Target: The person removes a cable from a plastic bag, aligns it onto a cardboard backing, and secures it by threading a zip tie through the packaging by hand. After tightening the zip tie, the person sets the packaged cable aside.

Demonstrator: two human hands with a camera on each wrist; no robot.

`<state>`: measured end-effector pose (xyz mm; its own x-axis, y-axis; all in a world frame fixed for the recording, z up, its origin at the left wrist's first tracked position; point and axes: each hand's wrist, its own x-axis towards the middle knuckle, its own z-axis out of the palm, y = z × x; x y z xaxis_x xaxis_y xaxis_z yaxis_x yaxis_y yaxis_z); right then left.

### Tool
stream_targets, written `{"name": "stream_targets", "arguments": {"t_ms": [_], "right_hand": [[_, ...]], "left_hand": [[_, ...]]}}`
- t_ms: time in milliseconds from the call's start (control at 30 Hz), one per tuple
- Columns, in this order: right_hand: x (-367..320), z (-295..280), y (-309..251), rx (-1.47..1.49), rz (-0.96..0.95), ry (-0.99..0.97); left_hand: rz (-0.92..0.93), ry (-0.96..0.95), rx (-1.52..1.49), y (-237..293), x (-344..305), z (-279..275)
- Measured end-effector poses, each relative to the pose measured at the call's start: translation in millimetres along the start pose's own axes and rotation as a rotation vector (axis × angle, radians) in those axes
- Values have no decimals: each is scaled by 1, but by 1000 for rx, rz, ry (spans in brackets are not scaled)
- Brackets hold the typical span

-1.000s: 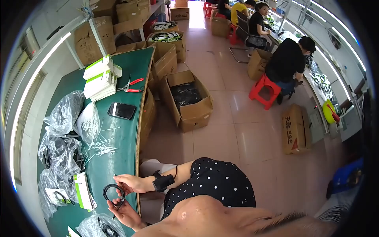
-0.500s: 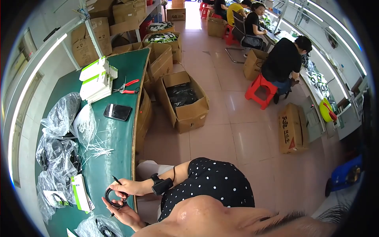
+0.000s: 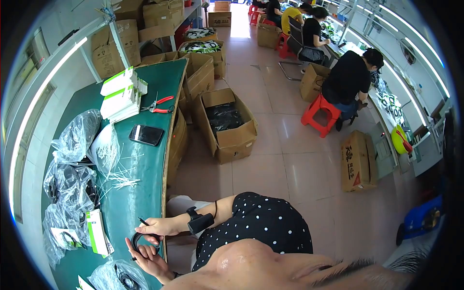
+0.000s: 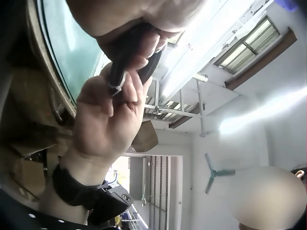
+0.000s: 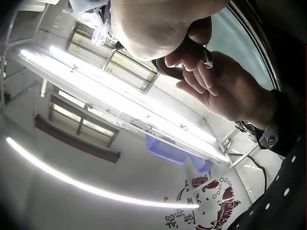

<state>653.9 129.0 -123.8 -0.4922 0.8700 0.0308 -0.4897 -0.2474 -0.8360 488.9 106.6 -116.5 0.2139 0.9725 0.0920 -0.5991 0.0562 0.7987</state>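
Over the near edge of the green table, both hands hold a coiled black cable (image 3: 136, 240). My right hand (image 3: 162, 226) pinches it from above, and a short black plug end (image 3: 141, 221) sticks out past the fingers. From below, my left hand (image 3: 152, 263) curls some fingers round the coil, the index finger stretched out. A thin pale tie (image 4: 117, 88) wraps the cable in the left wrist view. The same tie shows in the right wrist view, beside the curled left fingers (image 5: 199, 79). The hands hide much of the coil.
On the green table (image 3: 145, 166) lie clear bags (image 3: 72, 186) of black cables, loose white ties (image 3: 124, 181), green-white cards (image 3: 98, 232), a phone (image 3: 146, 135), red-handled pliers (image 3: 159, 105) and stacked white-green boxes (image 3: 121, 99). An open carton (image 3: 237, 150) stands on the floor. People sit at the far bench.
My right hand has moved down over the coil, which no longer shows as a full ring. The left fingers have curled further in. A seated person behind has turned back to the bench.
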Motion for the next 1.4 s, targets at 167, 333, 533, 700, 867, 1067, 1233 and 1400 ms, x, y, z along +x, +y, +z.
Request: {"name": "stream_targets", "arguments": {"t_ms": [167,333,533,700,867,1067,1233,1400], "right_hand": [[8,-3,14,208,10,-13],[13,-5,-1,157,71,62],[10,7,-25,203,200,101],[13,1,-27,213,206,74],[14,-3,-20,200,186,53],[13,5,-24,61,139,-22],[11,-1,-23,40,211,-65],[7,2,-29,-10,322,-79]], "left_hand": [[-94,124,-72,3,3,8],[-67,202,-86,1,4,14],[-92,125,-254,-2,12,15],[-155,115,-243,2,10,17],[-136,117,-278,1,3,16],[-151,153,-292,9,1,8],[-230,176,-236,12,-4,6],[-330,167,-288,16,-12,-2]]}}
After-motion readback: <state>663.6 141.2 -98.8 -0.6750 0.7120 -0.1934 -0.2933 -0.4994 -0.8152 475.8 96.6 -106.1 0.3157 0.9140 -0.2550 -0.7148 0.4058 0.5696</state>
